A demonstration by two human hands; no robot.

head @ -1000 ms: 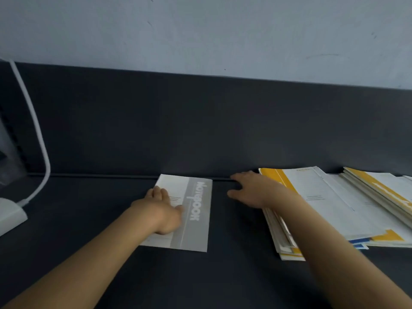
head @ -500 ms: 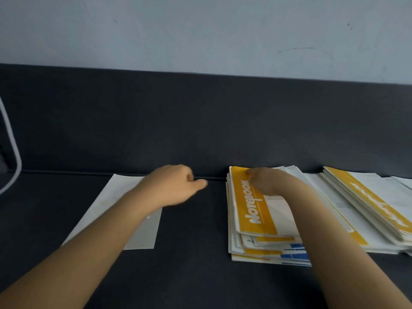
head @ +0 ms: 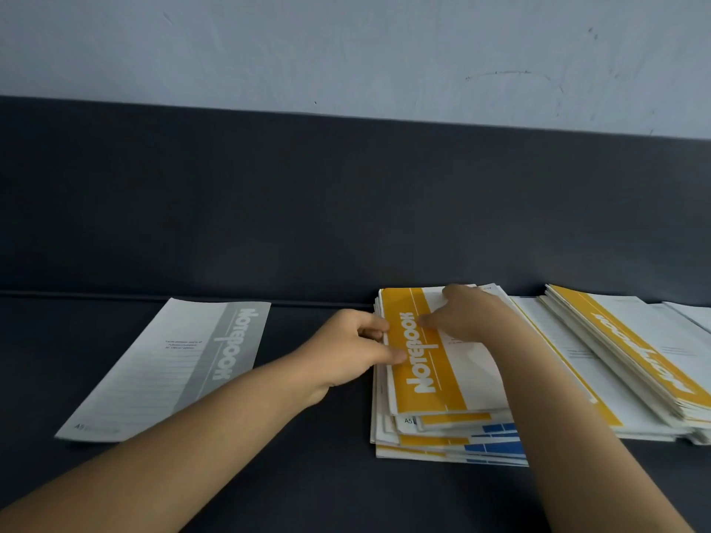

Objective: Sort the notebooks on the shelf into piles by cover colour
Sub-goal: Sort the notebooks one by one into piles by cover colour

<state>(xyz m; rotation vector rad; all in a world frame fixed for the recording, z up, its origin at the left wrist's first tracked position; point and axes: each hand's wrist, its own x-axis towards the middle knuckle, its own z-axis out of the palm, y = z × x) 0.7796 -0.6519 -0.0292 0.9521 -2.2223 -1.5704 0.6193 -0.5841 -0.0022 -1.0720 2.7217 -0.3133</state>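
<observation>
- Fingers of left hand [head: 346, 352] pinch yellow notebook [head: 427, 378] by its edge; right hand [head: 473, 317] rests released on it.
- Peel off only the top one, holding the stack [head: 423, 442] steady.

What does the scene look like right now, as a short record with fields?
left hand: pinches the left edge of the yellow notebook
right hand: rests on that notebook's far end
yellow notebook: on top of the mixed stack, with yellow and blue covers below
grey notebook: flat, alone, left of the hands
right pile: yellow cover on top, right of the stack
shelf: dark
</observation>
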